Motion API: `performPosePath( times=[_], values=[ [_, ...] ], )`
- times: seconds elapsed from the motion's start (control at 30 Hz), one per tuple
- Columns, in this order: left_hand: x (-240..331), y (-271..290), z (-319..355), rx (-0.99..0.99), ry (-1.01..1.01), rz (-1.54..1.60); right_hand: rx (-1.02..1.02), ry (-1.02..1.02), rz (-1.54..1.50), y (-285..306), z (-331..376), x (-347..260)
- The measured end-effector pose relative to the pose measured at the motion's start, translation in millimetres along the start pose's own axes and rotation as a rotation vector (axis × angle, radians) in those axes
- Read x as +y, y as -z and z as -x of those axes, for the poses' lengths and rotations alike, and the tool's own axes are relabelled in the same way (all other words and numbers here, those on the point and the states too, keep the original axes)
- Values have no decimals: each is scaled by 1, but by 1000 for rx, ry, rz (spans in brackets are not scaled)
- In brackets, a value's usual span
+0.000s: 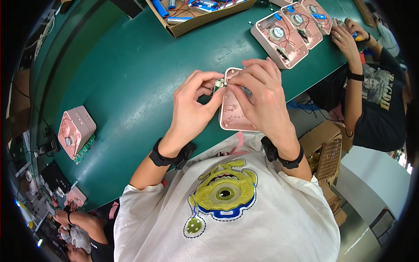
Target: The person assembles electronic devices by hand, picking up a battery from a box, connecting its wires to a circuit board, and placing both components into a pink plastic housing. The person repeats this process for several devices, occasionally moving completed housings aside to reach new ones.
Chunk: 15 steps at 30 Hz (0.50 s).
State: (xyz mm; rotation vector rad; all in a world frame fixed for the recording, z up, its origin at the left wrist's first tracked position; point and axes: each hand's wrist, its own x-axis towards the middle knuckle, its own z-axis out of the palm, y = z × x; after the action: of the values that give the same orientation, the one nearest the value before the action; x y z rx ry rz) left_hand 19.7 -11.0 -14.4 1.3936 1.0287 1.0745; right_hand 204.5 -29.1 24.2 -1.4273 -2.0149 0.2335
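Between the fingertips of my left hand (190,102) is a small green circuit board (219,83) with pale connectors on it. The fingers of my right hand (265,98) are pinched together at the board's right edge; what they grip is too small to make out. Beneath both hands sits an open pink plastic housing (229,118) with a white rim, at the near edge of the table. My right hand covers much of its inside, where part of a round speaker shows.
On the green table (131,83), a cardboard box (209,19) holds blue battery cells. More pink housings (283,37) with speakers and wires stand far right, and another pink housing (78,129) beside a green board stands left. Co-workers' hands (347,39) are busy on both sides.
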Motion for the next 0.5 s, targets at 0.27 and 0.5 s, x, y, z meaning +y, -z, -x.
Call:
performPosePath(
  times=[0.27,0.5],
  values=[
    [-1,0,2,4,-37,-73,41,1,-9,-3,-1,-2],
    [-7,1,3,46,-53,-69,39,-27,-63,-8,-2,-3]
  ],
)
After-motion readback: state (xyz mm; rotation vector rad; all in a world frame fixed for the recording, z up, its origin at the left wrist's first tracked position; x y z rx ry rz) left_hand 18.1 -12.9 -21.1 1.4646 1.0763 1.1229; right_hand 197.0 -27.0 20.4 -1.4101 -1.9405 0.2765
